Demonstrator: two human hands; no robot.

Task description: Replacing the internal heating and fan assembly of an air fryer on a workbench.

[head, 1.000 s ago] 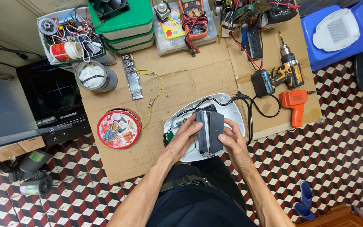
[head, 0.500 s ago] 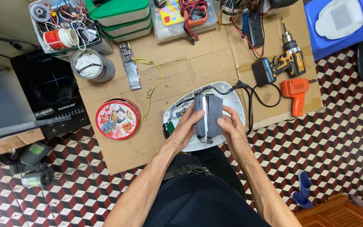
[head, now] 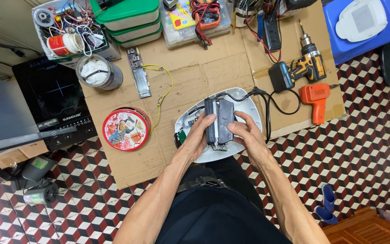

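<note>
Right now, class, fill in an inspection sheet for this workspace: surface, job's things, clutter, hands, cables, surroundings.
Surface: flattened cardboard sheet laid on a patterned tile floor.
Job's things: dark boxy part held over a white oval shell.
Clutter: round red tin, grey open can, green-lidded boxes, yellow cordless drill, orange tool.
Hands: left hand and right hand each have a grip on the dark part's sides.
Cables: black cord looping beside the shell; yellow wire.
Surroundings: black cooktop, blue bin.
</note>
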